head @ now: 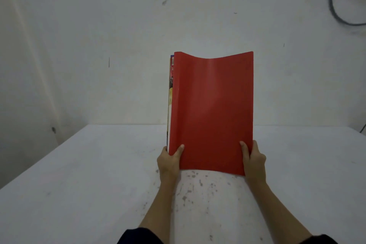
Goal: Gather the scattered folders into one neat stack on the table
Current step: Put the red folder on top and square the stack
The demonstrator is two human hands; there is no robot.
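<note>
A bundle of folders [213, 109] stands upright on its lower edge above the table, with a red folder facing me. Thin edges of other folders, yellow, blue and white, show along its left side. My left hand [170, 161] grips the bundle's lower left corner, thumb on the red cover. On the lower right corner my right hand [254, 161] holds it the same way. The top edge of the red cover sags a little in the middle. What lies behind the red cover is hidden.
The white table [89, 184] has grey scuff marks near my arms and ends at a far edge against a white wall [118, 45]. A dark cable [336, 12] hangs on the wall at the upper right.
</note>
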